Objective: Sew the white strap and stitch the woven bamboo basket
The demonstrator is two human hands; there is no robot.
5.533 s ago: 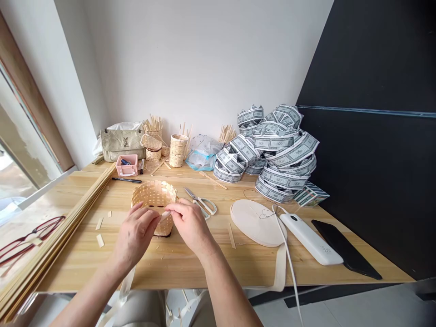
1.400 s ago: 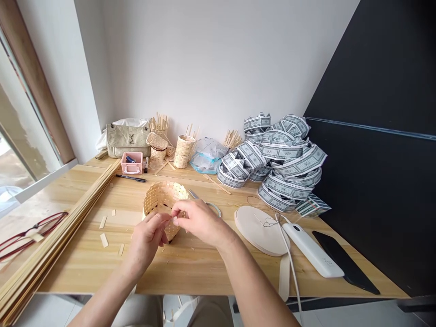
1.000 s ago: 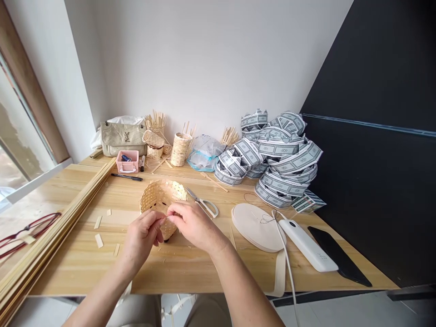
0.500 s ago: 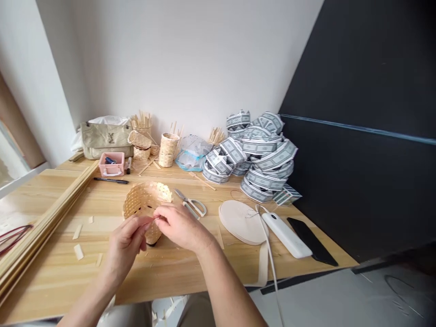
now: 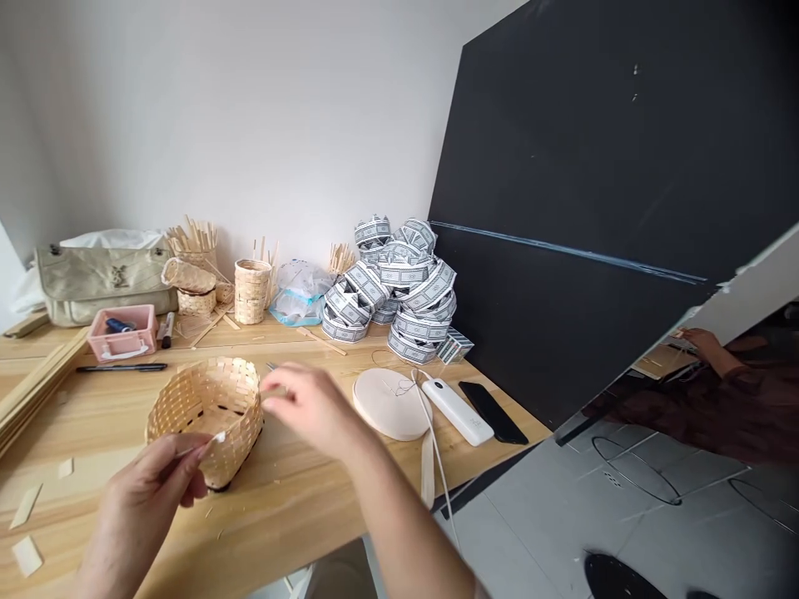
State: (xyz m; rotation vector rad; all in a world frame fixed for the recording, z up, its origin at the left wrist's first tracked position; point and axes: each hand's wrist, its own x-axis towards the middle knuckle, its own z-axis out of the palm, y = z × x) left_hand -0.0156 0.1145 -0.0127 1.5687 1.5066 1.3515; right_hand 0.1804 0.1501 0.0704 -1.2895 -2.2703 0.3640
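Observation:
A small woven bamboo basket [image 5: 205,408] lies on its side on the wooden table [image 5: 293,507]. My left hand [image 5: 150,491] is in front of it, thumb and fingers pinched on a thin pale strip end [image 5: 215,438] next to the basket's rim. My right hand [image 5: 309,408] hovers just right of the basket, fingers curled loosely; it is blurred and I cannot see anything in it.
A round cream tape roll [image 5: 390,403], white power bank [image 5: 459,409] with cable and black phone [image 5: 493,412] lie to the right. Patterned paper rings [image 5: 399,291] are piled at the back, with small baskets [image 5: 251,289], a pink box [image 5: 121,331], a pen [image 5: 121,367] and a bag [image 5: 100,279]. Another person's hand [image 5: 705,345] shows far right.
My view has swung to the right. My hands have parted: the right one left the strip and moved right, while the left keeps the strip end by the basket.

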